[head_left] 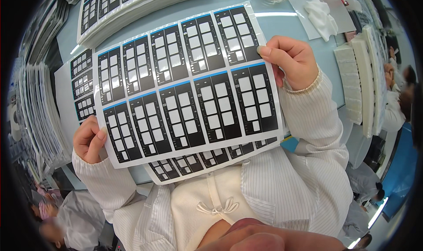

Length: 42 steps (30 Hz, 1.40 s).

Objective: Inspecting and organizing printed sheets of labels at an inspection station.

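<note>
One printed sheet (189, 86): hanging over worktop (282, 28), near edge
Left fingers (97, 144): closed, pinching left edge
Right fingers (276, 55): closed, pinching right edge

A workshop: stacks of printed sheets (136, 12) (co-workers (81, 218) close by).

Light: bright, white
Table (238, 0): glare streak, upper right
Sheet (189, 81): sharp, faint sheen
Frame edges: black, bowed, blurred
</note>
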Each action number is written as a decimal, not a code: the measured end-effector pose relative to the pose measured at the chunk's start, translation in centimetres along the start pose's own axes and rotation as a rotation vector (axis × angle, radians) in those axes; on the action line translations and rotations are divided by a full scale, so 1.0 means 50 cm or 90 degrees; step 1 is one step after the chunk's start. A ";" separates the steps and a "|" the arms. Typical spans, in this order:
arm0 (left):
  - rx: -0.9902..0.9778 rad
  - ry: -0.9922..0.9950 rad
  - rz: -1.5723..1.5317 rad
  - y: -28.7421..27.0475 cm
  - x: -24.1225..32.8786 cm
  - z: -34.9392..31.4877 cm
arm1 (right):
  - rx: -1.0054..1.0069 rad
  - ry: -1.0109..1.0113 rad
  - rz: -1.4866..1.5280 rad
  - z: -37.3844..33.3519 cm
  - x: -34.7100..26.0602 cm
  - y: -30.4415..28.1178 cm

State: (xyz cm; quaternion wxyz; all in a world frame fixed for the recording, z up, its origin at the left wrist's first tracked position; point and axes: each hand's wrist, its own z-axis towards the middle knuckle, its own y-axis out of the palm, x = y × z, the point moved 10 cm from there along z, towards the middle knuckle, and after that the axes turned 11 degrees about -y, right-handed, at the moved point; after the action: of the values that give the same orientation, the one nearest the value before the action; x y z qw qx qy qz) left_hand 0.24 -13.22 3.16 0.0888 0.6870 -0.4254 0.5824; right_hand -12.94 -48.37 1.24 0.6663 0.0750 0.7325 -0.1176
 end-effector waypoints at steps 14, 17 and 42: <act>0.004 -0.020 -0.005 0.002 -0.005 0.006 | 0.005 0.014 0.019 0.000 0.007 0.000; -0.003 -0.023 0.008 0.004 0.004 0.006 | 0.022 0.009 0.022 0.002 0.002 -0.002; -0.023 -0.005 0.012 0.019 0.004 0.013 | 0.032 -0.033 -0.007 -0.003 0.003 -0.021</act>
State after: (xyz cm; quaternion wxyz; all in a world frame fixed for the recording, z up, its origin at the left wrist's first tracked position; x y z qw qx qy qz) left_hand 0.02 -14.29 2.76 0.0936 0.6834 -0.4426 0.5730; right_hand -13.37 -49.35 1.20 0.6823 0.0845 0.7122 -0.1419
